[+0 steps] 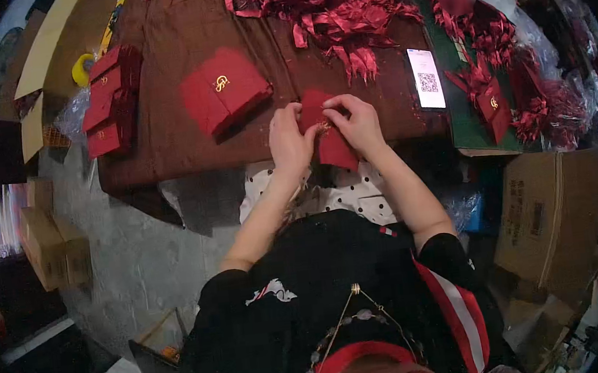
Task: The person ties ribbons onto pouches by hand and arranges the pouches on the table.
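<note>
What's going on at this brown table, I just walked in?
A person is handling a flat red piece with gold markings at the near edge of a brown cloth-covered table. The left hand holds its left side, while the right hand pinches at its upper part. A red stack with a gold emblem sits just to the left, and a tangled heap of shiny red ribbons lies at the far side.

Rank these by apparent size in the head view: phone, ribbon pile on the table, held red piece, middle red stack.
1. Ribbon pile
2. Middle red stack
3. Held red piece, partly covered
4. Phone
</note>
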Motion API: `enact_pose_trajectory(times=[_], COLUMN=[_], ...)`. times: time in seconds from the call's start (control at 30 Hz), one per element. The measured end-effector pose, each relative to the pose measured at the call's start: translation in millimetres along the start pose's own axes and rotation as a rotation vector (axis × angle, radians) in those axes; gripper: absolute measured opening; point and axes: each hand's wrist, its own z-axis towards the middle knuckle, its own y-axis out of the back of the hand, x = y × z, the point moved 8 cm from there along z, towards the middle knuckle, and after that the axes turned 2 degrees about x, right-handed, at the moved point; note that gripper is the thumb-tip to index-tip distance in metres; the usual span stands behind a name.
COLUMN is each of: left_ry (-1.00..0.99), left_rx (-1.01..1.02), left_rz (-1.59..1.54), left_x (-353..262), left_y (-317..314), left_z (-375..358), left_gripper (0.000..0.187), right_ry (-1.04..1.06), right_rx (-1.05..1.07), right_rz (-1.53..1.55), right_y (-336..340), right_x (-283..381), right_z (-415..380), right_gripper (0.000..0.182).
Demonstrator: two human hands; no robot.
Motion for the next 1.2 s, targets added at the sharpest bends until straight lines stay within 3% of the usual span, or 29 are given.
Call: enact_pose_trajectory(times=[0.13,0.2,0.4,0.73,0.9,1.2], left_ry=[0.121,0.14,-0.024,-0.086,-0.118,-0.029], left_rx=[-0.015,-0.051,-0.115,-0.048,-0.058,-0.058], left_rz=[-0.259,-0.365,-0.305,-0.201,-0.204,-0.298], left_x=[17.5,15.8,6.6,-10.6,-10.1,-6.2], left_y=[-6.9,-4.3,-1.6,0.2,-3.5,-9.8], left_z=[4.5,4.3,3.0,1.2,0.2,0.9], left_gripper=[0.048,0.045,0.051,0.052,0.052,0.052], right_ry=[0.219,0.209,0.409,0.409,0.205,0.318], right_rx=[-0.049,-0.052,-0.091,-0.069,0.001,-0.138], right_rz=[-0.143,-0.125,-0.166,-0.168,-0.096,-0.107], right_y=[-0.9,-3.0,-3.8,-6.5,-6.0,-3.8], right_x=[18.8,19.2,35.7,39.4,23.8,31.4], right_z=[1.5,2.2,2.8,4.2,10.2,6.8], right_gripper=[0.015,0.013,0.013,0.011,0.014,0.01])
